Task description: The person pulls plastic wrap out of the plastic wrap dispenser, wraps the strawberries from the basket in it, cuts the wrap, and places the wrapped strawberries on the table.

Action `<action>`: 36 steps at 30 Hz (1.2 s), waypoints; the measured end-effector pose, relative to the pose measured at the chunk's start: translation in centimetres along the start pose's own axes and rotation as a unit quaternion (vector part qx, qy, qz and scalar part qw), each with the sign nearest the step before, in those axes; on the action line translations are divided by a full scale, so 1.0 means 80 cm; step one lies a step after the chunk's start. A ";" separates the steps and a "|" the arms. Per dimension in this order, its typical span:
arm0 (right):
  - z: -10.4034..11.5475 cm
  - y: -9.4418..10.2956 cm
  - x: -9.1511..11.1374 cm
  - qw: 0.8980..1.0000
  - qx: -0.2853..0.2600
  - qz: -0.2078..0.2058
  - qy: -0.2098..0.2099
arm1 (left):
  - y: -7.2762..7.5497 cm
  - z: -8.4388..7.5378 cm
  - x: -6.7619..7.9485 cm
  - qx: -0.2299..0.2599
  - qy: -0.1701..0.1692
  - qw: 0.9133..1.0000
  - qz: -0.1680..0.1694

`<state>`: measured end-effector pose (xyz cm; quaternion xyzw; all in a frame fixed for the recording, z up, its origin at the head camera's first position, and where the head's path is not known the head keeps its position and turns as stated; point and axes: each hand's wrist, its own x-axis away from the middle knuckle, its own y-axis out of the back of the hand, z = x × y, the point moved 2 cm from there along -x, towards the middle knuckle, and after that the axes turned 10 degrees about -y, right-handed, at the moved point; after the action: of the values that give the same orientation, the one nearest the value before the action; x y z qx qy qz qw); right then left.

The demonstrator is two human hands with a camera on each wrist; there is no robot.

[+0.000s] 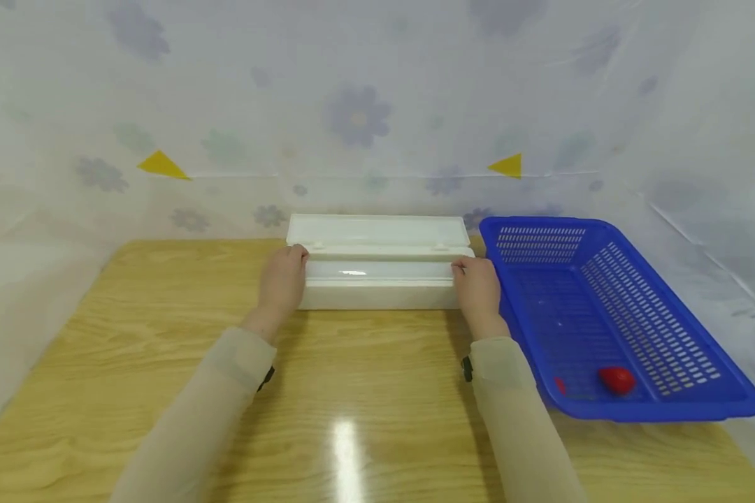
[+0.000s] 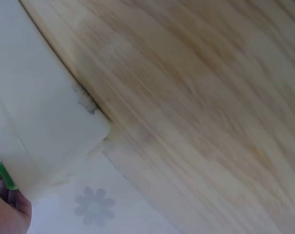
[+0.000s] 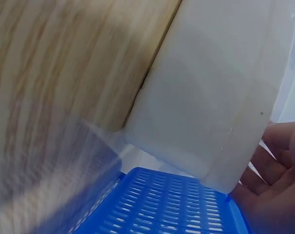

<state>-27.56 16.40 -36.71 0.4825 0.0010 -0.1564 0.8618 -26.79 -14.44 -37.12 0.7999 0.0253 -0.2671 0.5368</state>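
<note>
A long white plastic wrap dispenser box [image 1: 380, 297] lies at the back of the table, its lid [image 1: 377, 229] raised behind it. Glossy clear plastic wrap [image 1: 377, 271] spans the box between my hands. At the left end my left hand [image 1: 283, 276] pinches the wrap with curled fingers. My right hand [image 1: 478, 286] does the same at the right end, close to the blue basket. In the left wrist view a small green piece [image 2: 6, 175] shows by the fingers. In the right wrist view the fingers [image 3: 269, 168] curl beside the box end; their tips are partly hidden.
A blue plastic basket [image 1: 519, 314] with slotted sides stands at the right, touching or nearly touching the box end. A red strawberry-like object [image 1: 617, 380] lies in it. Behind the wooden table [image 1: 352, 391] hangs a flowered sheet [image 1: 377, 140] with two yellow triangles.
</note>
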 end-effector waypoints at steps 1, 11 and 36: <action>0.001 0.000 0.000 1.000 0.000 -0.001 -0.001 | -0.001 0.000 0.001 0.009 -0.009 1.000 -0.004; 0.007 0.007 0.003 0.999 -0.027 -0.013 -0.022 | -0.005 -0.003 0.011 0.065 -0.028 0.997 -0.029; 0.021 0.017 0.016 0.986 -0.147 -0.042 -0.063 | 0.031 0.015 0.019 0.123 -0.022 0.989 -0.081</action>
<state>-26.21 15.33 -34.84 0.3393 -0.0105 -0.2206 0.9144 -25.18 -16.88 -36.05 0.8490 0.0450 -0.3280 0.4119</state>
